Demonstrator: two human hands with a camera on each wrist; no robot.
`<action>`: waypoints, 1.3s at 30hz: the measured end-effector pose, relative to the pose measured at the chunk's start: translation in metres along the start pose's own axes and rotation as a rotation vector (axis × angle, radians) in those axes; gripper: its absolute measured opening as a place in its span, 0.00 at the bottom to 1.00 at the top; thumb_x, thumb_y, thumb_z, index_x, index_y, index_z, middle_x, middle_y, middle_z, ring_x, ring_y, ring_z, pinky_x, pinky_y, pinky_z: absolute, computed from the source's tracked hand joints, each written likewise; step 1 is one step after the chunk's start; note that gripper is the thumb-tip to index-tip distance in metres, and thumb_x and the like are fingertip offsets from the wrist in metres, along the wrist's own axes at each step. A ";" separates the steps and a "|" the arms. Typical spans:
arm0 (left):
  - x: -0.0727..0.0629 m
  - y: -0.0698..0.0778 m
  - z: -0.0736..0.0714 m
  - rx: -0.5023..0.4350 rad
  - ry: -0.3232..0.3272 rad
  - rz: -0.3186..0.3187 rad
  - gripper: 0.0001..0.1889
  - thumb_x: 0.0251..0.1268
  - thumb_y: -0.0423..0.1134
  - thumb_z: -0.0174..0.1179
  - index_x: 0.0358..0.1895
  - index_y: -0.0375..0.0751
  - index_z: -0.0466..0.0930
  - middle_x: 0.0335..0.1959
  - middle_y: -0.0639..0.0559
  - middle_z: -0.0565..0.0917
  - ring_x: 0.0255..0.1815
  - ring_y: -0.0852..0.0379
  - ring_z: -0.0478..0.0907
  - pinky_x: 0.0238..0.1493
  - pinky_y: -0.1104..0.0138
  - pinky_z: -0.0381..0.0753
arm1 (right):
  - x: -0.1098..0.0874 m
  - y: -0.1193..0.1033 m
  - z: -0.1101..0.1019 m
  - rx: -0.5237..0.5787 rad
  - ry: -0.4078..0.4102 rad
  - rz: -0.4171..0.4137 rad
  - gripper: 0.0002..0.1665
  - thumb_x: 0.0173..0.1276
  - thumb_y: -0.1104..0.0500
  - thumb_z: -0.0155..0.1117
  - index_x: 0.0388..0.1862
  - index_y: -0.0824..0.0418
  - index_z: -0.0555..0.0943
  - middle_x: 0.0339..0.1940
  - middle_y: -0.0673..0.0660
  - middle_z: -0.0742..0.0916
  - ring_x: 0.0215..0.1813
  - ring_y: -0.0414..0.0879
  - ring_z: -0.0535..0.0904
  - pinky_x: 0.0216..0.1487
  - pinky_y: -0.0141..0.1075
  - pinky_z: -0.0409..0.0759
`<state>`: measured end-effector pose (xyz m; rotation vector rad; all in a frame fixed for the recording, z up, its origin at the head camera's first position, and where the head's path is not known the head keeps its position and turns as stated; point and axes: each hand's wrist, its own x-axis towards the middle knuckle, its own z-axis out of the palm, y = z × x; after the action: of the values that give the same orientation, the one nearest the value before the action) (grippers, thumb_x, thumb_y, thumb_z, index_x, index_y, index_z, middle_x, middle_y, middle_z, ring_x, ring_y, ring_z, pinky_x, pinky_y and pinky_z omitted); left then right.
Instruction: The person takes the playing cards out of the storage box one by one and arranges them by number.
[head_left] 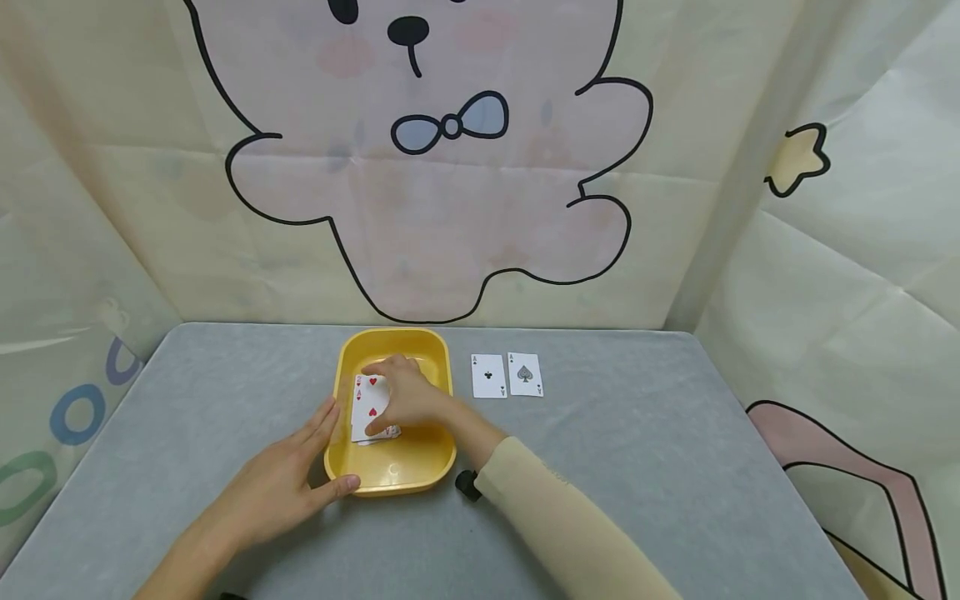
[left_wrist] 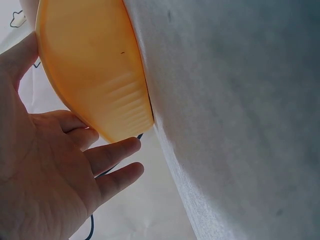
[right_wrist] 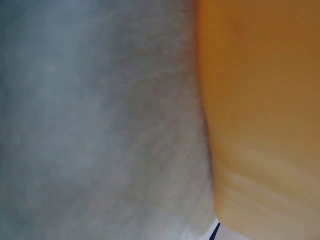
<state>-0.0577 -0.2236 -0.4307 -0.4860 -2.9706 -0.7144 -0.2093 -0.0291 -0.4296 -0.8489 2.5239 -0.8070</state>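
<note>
A yellow plastic tray (head_left: 390,479) stands on the table, holding a small pile of playing cards (head_left: 366,408), the top one face up with red hearts. Reaching in from the right, my right hand (head_left: 408,396) grips the cards between thumb at the near end and fingers at the far end, covering their right side. My left hand (head_left: 281,475) rests against the tray's left side, thumb at the near rim and fingers extended along the wall. In the left wrist view its fingers (left_wrist: 115,156) are fairly straight beside the tray. The right wrist view shows only tray wall and cloth.
Right of the tray, an ace of clubs (head_left: 489,383) and an ace of spades (head_left: 525,383) lie face up side by side. Grey cloth covers the table (head_left: 637,467). A printed curtain (head_left: 450,242) hangs behind, with more fabric at both sides.
</note>
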 end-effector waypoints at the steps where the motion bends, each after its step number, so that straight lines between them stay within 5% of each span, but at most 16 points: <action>1: 0.000 0.000 0.000 0.001 0.000 -0.001 0.53 0.68 0.69 0.63 0.83 0.37 0.56 0.84 0.43 0.58 0.71 0.34 0.74 0.62 0.40 0.77 | 0.000 0.000 0.001 -0.015 -0.007 0.002 0.53 0.50 0.50 0.88 0.77 0.50 0.75 0.70 0.54 0.75 0.67 0.47 0.67 0.65 0.36 0.71; 9: -0.001 -0.001 0.000 -0.002 0.005 0.000 0.53 0.68 0.70 0.62 0.84 0.38 0.56 0.85 0.43 0.57 0.71 0.34 0.74 0.63 0.40 0.76 | 0.002 -0.001 0.005 -0.064 -0.041 0.053 0.57 0.47 0.45 0.90 0.77 0.46 0.74 0.74 0.51 0.73 0.69 0.46 0.65 0.69 0.42 0.68; 19: -0.001 -0.001 -0.001 0.007 0.005 0.001 0.52 0.68 0.68 0.63 0.83 0.36 0.56 0.84 0.42 0.57 0.71 0.34 0.73 0.63 0.40 0.76 | 0.004 0.000 0.010 -0.144 -0.054 0.026 0.58 0.46 0.43 0.91 0.77 0.50 0.75 0.71 0.51 0.75 0.62 0.44 0.66 0.55 0.34 0.67; 39: 0.000 0.000 -0.002 0.014 0.006 0.006 0.53 0.67 0.70 0.62 0.84 0.38 0.56 0.84 0.42 0.58 0.72 0.35 0.73 0.63 0.41 0.76 | 0.003 0.000 0.012 -0.213 -0.061 0.043 0.56 0.48 0.44 0.90 0.76 0.49 0.75 0.70 0.52 0.75 0.62 0.45 0.66 0.58 0.35 0.67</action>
<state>-0.0581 -0.2243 -0.4290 -0.4904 -2.9658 -0.6927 -0.2056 -0.0357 -0.4393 -0.8677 2.5956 -0.4971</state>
